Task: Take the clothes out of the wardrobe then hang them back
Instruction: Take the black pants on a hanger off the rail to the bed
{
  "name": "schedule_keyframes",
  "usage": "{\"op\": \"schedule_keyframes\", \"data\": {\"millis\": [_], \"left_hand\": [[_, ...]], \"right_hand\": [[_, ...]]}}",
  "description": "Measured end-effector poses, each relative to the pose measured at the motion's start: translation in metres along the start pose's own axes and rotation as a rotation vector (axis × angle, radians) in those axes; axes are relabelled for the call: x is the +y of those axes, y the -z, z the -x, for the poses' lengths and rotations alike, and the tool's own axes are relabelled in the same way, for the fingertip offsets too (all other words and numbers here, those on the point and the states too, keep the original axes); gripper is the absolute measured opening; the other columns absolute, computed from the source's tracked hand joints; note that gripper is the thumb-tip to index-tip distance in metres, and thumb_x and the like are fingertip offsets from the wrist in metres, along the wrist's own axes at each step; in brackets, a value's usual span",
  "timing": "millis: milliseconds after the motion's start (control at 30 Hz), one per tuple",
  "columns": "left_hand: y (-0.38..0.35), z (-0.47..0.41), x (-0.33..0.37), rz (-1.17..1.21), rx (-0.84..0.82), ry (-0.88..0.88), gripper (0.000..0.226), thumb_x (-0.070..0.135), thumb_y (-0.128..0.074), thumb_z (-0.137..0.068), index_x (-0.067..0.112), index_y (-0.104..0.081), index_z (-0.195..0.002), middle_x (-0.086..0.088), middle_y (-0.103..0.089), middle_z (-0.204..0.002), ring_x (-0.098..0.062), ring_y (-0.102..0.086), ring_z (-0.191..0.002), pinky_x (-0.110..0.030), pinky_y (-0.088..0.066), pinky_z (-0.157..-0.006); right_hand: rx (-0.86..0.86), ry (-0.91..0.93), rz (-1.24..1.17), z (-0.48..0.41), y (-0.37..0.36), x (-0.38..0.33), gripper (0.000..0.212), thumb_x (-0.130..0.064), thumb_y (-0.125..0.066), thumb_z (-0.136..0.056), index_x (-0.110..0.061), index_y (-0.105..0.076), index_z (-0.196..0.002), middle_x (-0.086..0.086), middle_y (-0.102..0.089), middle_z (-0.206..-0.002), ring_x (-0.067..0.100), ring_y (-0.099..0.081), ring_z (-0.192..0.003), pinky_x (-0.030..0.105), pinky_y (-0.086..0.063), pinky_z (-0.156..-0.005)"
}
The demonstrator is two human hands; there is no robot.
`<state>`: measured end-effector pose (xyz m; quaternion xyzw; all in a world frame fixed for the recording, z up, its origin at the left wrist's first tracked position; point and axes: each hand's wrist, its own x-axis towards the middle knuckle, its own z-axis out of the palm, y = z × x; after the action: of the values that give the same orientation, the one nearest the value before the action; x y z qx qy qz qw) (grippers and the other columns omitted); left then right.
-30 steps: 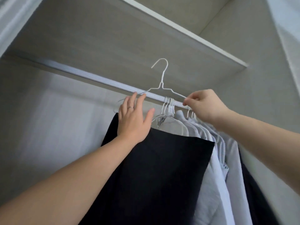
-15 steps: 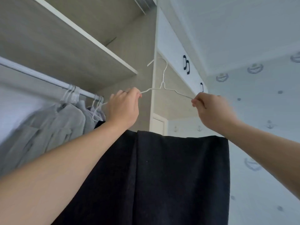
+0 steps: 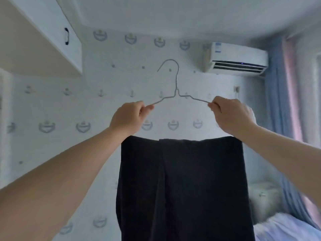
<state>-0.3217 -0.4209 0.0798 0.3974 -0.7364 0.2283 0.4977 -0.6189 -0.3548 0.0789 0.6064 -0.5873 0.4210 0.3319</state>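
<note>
A thin white wire hanger (image 3: 176, 92) is held up in front of me, hook upward. My left hand (image 3: 129, 117) pinches its left shoulder and my right hand (image 3: 229, 115) pinches its right shoulder. A dark, nearly black garment (image 3: 184, 188), folded over the hanger's lower bar, hangs straight down between my forearms. The bar itself is hidden by the cloth and my hands. The wardrobe's upper cabinet (image 3: 43, 32) shows at the top left, with no rail or other clothes in view.
A patterned pale wall (image 3: 86, 110) faces me. A white air conditioner (image 3: 238, 58) is mounted high on the right. Blue and pink curtains (image 3: 284, 119) hang at the far right, and light bedding (image 3: 286, 228) lies at the bottom right.
The hanger with the dark garment has come off the wardrobe rail, and my view has swung right from the wardrobe to the room wall. Both hands kept their grip on the hanger's shoulders.
</note>
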Motion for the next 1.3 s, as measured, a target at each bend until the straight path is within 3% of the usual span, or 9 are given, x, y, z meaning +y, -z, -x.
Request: {"op": "schedule_keyframes", "data": {"millis": [167, 267, 400, 533, 633, 733, 800, 1033, 1300], "left_hand": [[-0.151, 0.014, 0.079, 0.347, -0.271, -0.025, 0.052, 0.056, -0.046, -0.099, 0.014, -0.046, -0.068, 0.0, -0.049, -0.057, -0.02, -0.047, -0.053, -0.032, -0.034, -0.053], [-0.227, 0.035, 0.128, 0.536, -0.401, -0.074, 0.05, 0.05, -0.049, -0.1, 0.014, -0.042, -0.066, 0.001, -0.045, -0.056, -0.018, -0.042, -0.051, -0.033, -0.033, -0.053], [-0.319, 0.075, 0.188, 0.743, -0.594, -0.137, 0.044, 0.044, -0.051, -0.102, 0.008, -0.053, -0.075, -0.002, -0.052, -0.06, -0.019, -0.048, -0.054, -0.037, -0.04, -0.058], [-0.393, 0.134, 0.234, 0.884, -0.791, -0.239, 0.04, 0.037, -0.052, -0.103, 0.008, -0.056, -0.076, -0.001, -0.054, -0.061, -0.02, -0.052, -0.057, -0.037, -0.045, -0.062], [-0.438, 0.181, 0.256, 0.954, -0.925, -0.308, 0.043, 0.037, -0.053, -0.102, 0.004, -0.054, -0.074, 0.0, -0.053, -0.06, -0.017, -0.048, -0.055, -0.035, -0.042, -0.06], [-0.467, 0.22, 0.275, 1.009, -1.012, -0.384, 0.046, 0.037, -0.055, -0.101, 0.011, -0.045, -0.065, 0.001, -0.048, -0.058, -0.014, -0.043, -0.053, -0.038, -0.042, -0.059], [-0.481, 0.239, 0.285, 1.021, -1.013, -0.437, 0.047, 0.033, -0.056, -0.101, 0.017, -0.039, -0.061, 0.004, -0.044, -0.056, -0.01, -0.041, -0.051, -0.03, -0.036, -0.055], [-0.531, 0.287, 0.326, 1.014, -1.138, -0.513, 0.043, 0.034, -0.058, -0.1, 0.016, -0.045, -0.064, 0.002, -0.048, -0.061, -0.009, -0.045, -0.056, -0.026, -0.031, -0.055], [-0.6, 0.355, 0.386, 0.895, -1.358, -0.528, 0.043, 0.042, -0.054, -0.1, 0.008, -0.053, -0.074, -0.004, -0.054, -0.063, -0.019, -0.051, -0.059, -0.037, -0.041, -0.059]], "right_hand": [[-0.099, -0.19, 0.217, 0.07, 0.014, 0.124, 0.033, -0.045, -0.03, -0.104, -0.025, -0.049, -0.086, -0.003, -0.056, -0.068, 0.026, -0.056, -0.064, 0.035, -0.046, -0.065], [-0.156, -0.287, 0.294, 0.116, 0.022, 0.182, 0.032, -0.04, -0.033, -0.105, -0.023, -0.055, -0.088, -0.004, -0.057, -0.063, 0.02, -0.056, -0.056, 0.03, -0.042, -0.056], [-0.234, -0.435, 0.399, 0.185, 0.029, 0.239, 0.032, -0.038, -0.038, -0.104, -0.021, -0.058, -0.087, -0.005, -0.059, -0.063, 0.014, -0.056, -0.057, 0.027, -0.037, -0.05], [-0.304, -0.662, 0.441, 0.263, 0.026, 0.276, 0.03, -0.039, -0.042, -0.102, -0.024, -0.058, -0.083, -0.003, -0.061, -0.072, 0.022, -0.06, -0.067, 0.038, -0.052, -0.064], [-0.364, -0.81, 0.449, 0.321, 0.021, 0.286, 0.029, -0.039, -0.044, -0.1, -0.023, -0.058, -0.08, -0.001, -0.063, -0.071, 0.025, -0.061, -0.066, 0.046, -0.054, -0.067], [-0.385, -0.934, 0.449, 0.368, 0.016, 0.286, 0.027, -0.037, -0.048, -0.098, -0.023, -0.06, -0.079, -0.002, -0.064, -0.07, 0.024, -0.061, -0.066, 0.043, -0.053, -0.069], [-0.4, -1.007, 0.439, 0.393, 0.014, 0.286, 0.025, -0.034, -0.052, -0.098, -0.022, -0.061, -0.078, -0.002, -0.064, -0.069, 0.023, -0.06, -0.066, 0.041, -0.052, -0.068], [-0.48, -1.164, 0.4, 0.461, 0.003, 0.302, 0.026, -0.029, -0.053, -0.1, -0.02, -0.063, -0.077, -0.003, -0.065, -0.068, 0.01, -0.058, -0.063, 0.024, -0.037, -0.055], [-0.547, -1.356, 0.238, 0.552, -0.017, 0.374, 0.029, -0.028, -0.057, -0.098, -0.021, -0.062, -0.07, -0.005, -0.066, -0.063, 0.01, -0.058, -0.06, 0.029, -0.042, -0.06]]}}
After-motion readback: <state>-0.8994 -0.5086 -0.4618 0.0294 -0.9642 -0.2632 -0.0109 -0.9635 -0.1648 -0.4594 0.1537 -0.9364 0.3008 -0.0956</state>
